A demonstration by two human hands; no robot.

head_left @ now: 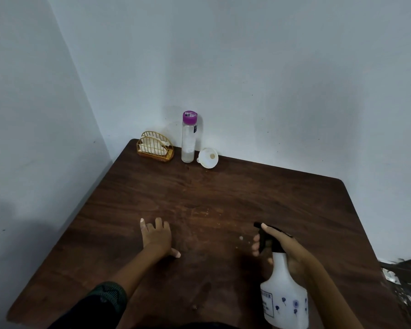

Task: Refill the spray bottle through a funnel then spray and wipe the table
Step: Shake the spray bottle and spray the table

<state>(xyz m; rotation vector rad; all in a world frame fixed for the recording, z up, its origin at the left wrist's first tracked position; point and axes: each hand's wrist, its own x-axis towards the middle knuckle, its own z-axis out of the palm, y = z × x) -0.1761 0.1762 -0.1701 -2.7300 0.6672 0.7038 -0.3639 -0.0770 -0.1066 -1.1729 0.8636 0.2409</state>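
The right hand [279, 245] is gripping the white sprayer [284, 295] by its neck, just below the black head [267, 236]. Its grip is clenched on the sprayer: the thumb is lying along the top of the head and the fingers [256, 245] are curling round the trigger in front. The sprayer is tilting away from the person, with its nozzle pointing forward and to the left over the worktop [223, 198]. Whether its base is touching the worktop cannot be told, as the frame edge is cutting it off. Small pale droplets [241, 238] are showing just left of that grip.

The left hand [157, 236] is lying palm down on the dark wood well to the left of the right grip. Its own grip is released, with fingers spread and thumb reaching out to the right, grasping nothing. A dark sleeve [105, 300] is covering the forearm behind it.

Far ahead of both grips, in the corner against the wall, a clear bottle [188, 138] with a purple cap is standing upright. A white funnel [208, 157] is lying on its side just right of it, and a gold wire napkin holder [155, 148] is sitting just left of it, with white napkins inside.
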